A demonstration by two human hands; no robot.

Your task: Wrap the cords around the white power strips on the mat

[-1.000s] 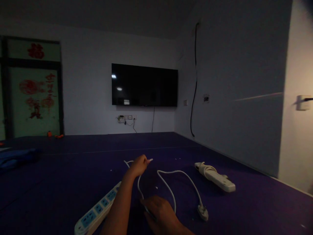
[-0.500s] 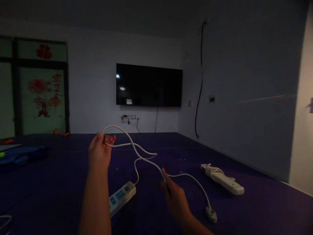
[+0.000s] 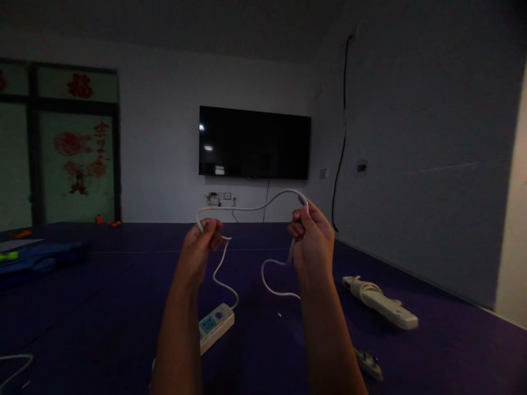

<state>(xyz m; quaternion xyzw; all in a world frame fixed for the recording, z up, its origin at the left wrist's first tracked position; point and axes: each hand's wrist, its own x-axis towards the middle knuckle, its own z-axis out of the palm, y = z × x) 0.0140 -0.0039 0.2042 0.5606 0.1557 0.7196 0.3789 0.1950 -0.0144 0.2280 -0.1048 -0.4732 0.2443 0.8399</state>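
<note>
A white power cord (image 3: 251, 208) arches through the air between my two raised hands. My left hand (image 3: 201, 244) is closed on it, fingers pinched around the cord. At about the same height, my right hand (image 3: 315, 236) grips another stretch of it. From the left hand the cord hangs down to a white power strip (image 3: 218, 326) with blue socket faces, partly covered by my left forearm. Below the right hand the cord loops onto the purple surface and passes behind my forearm. A plug (image 3: 369, 365) lies beyond that forearm, partly hidden.
A second white power strip (image 3: 391, 310), its cord wrapped round one end, lies at the right on the purple surface (image 3: 255, 351). Blue cloth (image 3: 45, 257) is at the left. A television (image 3: 255, 144) hangs on the far wall, and a dark cable (image 3: 341, 153) runs down the right wall.
My right hand has risen from low near the surface to about the left hand's height, gripping the cord. The left hand has shifted right; the cord now arches between both.
</note>
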